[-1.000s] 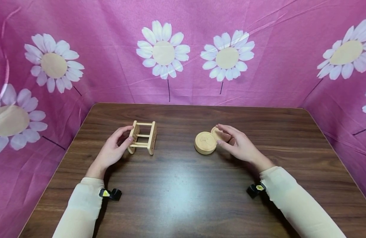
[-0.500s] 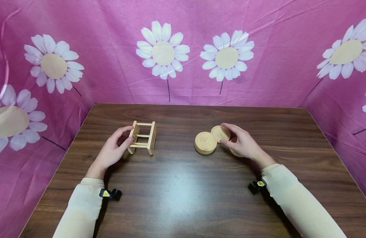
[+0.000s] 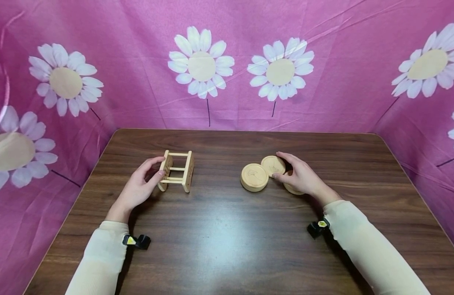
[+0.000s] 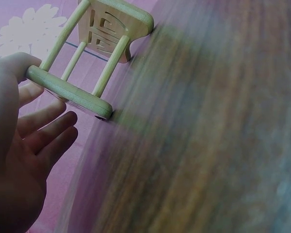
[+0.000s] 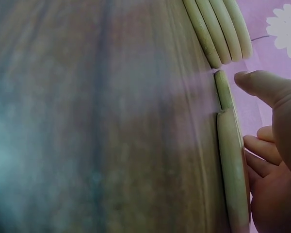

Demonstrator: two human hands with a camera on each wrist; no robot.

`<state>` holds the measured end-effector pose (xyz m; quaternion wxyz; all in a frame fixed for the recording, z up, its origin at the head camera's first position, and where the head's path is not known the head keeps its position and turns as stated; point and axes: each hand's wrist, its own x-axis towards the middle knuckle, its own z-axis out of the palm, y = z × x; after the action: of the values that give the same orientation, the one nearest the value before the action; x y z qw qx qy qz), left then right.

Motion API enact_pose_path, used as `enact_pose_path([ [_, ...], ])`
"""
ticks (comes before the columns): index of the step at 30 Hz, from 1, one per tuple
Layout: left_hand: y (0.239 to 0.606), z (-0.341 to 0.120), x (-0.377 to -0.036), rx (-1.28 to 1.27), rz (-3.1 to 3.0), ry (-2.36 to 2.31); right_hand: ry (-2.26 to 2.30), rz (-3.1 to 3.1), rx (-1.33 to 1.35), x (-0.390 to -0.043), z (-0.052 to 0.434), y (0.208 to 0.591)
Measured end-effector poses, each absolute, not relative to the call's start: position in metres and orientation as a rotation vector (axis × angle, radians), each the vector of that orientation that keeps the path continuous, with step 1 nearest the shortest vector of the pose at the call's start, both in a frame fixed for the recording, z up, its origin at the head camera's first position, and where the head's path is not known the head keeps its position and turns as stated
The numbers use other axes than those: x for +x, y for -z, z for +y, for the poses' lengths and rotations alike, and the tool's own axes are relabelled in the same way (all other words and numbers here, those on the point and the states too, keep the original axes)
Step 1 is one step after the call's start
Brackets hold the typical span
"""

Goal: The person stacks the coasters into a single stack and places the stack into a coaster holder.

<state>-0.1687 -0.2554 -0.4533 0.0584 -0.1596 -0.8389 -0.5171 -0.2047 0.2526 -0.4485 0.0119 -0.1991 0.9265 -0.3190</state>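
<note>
Presently, we have our right grip [image 3: 302, 176], half spread and empty, at the right edge of the middle disc [image 3: 272, 164].

- Rack [image 3: 188, 172]: pale wood, cut-out side pattern
- Discs [image 3: 254, 175]: pale wood, line drawings
- Table [image 3: 219, 229]: dark brown, streaky grain
- Cloth [image 3: 241, 114]: pink, white flowers [image 3: 201, 66], cream centres
- Sleeves [image 3: 99, 254]: cream
- Cameras [image 3: 143, 241]: black, yellow patch
</note>
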Motion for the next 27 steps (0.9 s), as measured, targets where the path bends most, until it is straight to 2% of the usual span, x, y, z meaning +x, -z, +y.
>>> enact_pose_path([
  [27,0.4539,-0.2553,-0.1687,-0.477,-2.542,1.582,0.922,2.941,-0.525,-0.2045,0.2463,0.4571],
])
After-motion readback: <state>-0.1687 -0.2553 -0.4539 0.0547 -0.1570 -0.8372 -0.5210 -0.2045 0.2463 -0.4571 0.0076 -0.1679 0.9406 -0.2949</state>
